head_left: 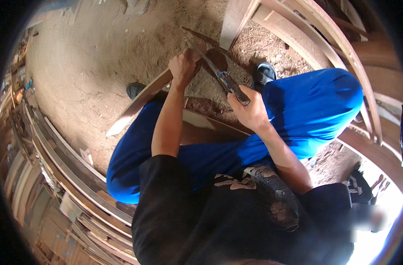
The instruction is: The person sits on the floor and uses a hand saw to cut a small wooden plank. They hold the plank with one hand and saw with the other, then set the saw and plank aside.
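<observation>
My left hand (182,67) is closed on a pale wooden plank (147,97), gripping it near its upper end; the plank slants down to the lower left beside my left leg. My right hand (248,108) is wrapped round the dark handle of a long, narrow bladed tool (209,61), with something blue tied near the handle's top. I cannot make out whether it is a saw or a knife. Its tip points up-left, close to my left hand and the plank's end. A wooden board (207,124) lies between my legs, partly hidden by them.
I sit low, legs bent, over a dusty floor (91,62). Stacked long boards (56,154) line the left. Wooden frames and boards (298,37) stand at upper right and curve down the right side. At lower right, in bright light, is a blurred person (367,214) in dark clothing.
</observation>
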`<action>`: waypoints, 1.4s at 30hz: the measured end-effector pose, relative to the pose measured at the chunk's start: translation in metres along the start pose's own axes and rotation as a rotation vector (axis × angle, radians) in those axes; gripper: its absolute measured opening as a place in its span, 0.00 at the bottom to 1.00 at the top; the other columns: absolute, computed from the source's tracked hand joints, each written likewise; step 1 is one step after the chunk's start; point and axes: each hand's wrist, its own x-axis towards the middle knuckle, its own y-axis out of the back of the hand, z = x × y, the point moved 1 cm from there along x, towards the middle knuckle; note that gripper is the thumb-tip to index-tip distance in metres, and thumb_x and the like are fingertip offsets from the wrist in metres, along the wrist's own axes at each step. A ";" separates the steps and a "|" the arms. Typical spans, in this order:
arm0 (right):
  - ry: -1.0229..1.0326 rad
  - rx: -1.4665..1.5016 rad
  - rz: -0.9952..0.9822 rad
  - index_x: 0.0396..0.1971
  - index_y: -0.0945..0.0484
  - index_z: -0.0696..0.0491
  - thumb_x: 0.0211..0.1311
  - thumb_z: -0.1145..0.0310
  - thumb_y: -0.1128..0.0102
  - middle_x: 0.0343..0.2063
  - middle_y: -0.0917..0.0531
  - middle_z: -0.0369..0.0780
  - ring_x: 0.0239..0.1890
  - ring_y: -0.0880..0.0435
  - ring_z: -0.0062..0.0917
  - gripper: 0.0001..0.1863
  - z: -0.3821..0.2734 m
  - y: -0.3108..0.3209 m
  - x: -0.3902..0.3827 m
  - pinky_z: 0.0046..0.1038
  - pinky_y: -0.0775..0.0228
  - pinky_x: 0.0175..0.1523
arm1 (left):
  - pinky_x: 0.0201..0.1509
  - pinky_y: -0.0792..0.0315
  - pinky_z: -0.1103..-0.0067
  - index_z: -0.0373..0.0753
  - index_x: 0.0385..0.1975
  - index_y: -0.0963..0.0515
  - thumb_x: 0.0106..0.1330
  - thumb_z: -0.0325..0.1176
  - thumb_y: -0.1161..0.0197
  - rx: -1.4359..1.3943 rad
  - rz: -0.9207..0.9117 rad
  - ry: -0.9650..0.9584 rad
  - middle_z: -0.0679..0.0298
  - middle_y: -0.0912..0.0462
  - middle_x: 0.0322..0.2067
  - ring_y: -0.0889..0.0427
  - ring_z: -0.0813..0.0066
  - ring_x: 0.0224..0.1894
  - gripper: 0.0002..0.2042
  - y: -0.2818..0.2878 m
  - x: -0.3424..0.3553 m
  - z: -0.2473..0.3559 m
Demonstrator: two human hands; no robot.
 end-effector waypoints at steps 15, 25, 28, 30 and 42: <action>-0.009 -0.027 -0.025 0.26 0.23 0.61 0.60 0.68 0.37 0.17 0.22 0.45 0.21 0.25 0.24 0.11 0.004 -0.003 0.002 0.32 0.32 0.31 | 0.38 0.23 0.60 0.44 0.46 0.19 0.61 0.38 0.38 -0.047 -0.077 0.081 0.51 0.14 0.29 0.15 0.49 0.34 0.14 0.003 -0.002 0.005; -0.044 -0.092 -0.025 0.29 0.21 0.61 0.61 0.67 0.37 0.19 0.20 0.46 0.22 0.22 0.27 0.11 0.011 0.000 -0.010 0.33 0.30 0.33 | 0.36 0.22 0.59 0.44 0.43 0.18 0.59 0.38 0.37 -0.052 -0.081 0.100 0.51 0.15 0.28 0.15 0.49 0.33 0.13 -0.003 0.001 0.005; -0.029 -0.049 0.010 0.27 0.23 0.61 0.61 0.67 0.37 0.19 0.21 0.47 0.22 0.22 0.28 0.12 0.012 -0.009 -0.001 0.33 0.31 0.32 | 0.36 0.22 0.59 0.45 0.42 0.18 0.59 0.39 0.36 -0.041 -0.076 0.097 0.52 0.14 0.29 0.15 0.50 0.33 0.13 -0.010 0.001 -0.002; -0.030 -0.004 -0.034 0.26 0.24 0.61 0.61 0.67 0.37 0.18 0.21 0.47 0.21 0.22 0.30 0.12 0.002 -0.012 0.009 0.33 0.32 0.31 | 0.36 0.22 0.59 0.46 0.42 0.18 0.59 0.39 0.36 -0.028 -0.106 0.105 0.52 0.14 0.29 0.14 0.50 0.33 0.12 -0.012 0.003 -0.006; 0.015 -0.039 -0.030 0.27 0.24 0.61 0.60 0.68 0.37 0.18 0.23 0.48 0.20 0.26 0.27 0.11 -0.013 -0.004 -0.003 0.32 0.32 0.30 | 0.41 0.22 0.60 0.48 0.46 0.17 0.60 0.40 0.37 -0.006 -0.080 0.084 0.53 0.13 0.33 0.14 0.50 0.37 0.14 0.000 0.011 -0.003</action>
